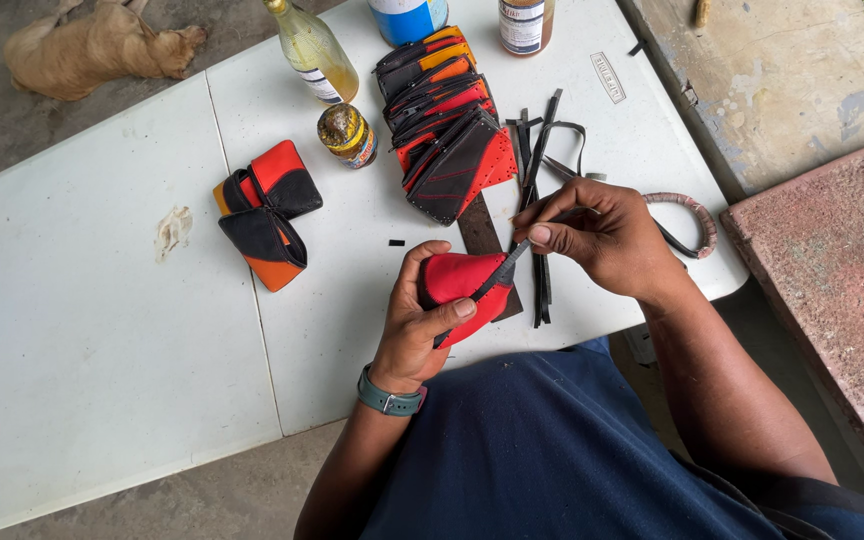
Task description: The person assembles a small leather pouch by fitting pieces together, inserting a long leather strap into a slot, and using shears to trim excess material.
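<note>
Dark blue shirt cloth [552,450] fills the near side, just past the near edge of the white folding table [102,350], the largest thing in view. Over that near edge the left hand [417,320], a grey-green watch [390,400] on its wrist, is closed around a red leather pouch [457,285], thumb pressed on its black edging. Beside it the right hand [597,235] pinches a thin dark tool [512,262] whose tip meets the pouch's edge. Toward the far edge lies a fanned stack of flat black, red and orange leather pieces [447,120], with loose black strips [537,170] next to it. Left of the stack sit two finished orange-and-black pouches [267,210], touching. A small jar [347,135] stands between them and the stack, a glass bottle [314,52] behind it.
</note>
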